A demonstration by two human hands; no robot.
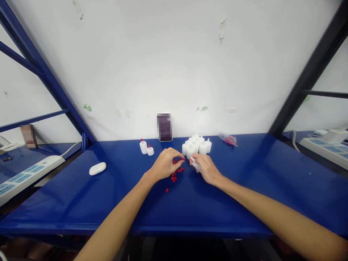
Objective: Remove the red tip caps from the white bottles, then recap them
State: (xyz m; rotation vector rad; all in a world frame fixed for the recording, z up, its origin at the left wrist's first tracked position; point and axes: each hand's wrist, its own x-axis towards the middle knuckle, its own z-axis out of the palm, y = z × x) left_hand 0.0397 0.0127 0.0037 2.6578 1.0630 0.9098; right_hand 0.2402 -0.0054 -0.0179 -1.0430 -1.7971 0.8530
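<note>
Between thumb and fingertips, my left hand [165,164] pinches a small red cap [183,159]. My right hand [206,167] is closed around a white squeeze bottle [195,165], tilted so its nozzle points toward the left hand, a short gap from the cap. Loose red caps [174,177] lie scattered on the table below and beside my left hand. Just behind my right hand stands a cluster of several white bottles [194,146] with bare nozzles. To the left, two white bottles [143,147] stand with red caps on their nozzles.
On the blue table [231,206], a white oval case [97,168] lies at left. A phone [164,127] leans against the wall at the back. A clear plastic bag [228,139] with red contents lies back right. Power strips [31,175] lie beyond the blue frame.
</note>
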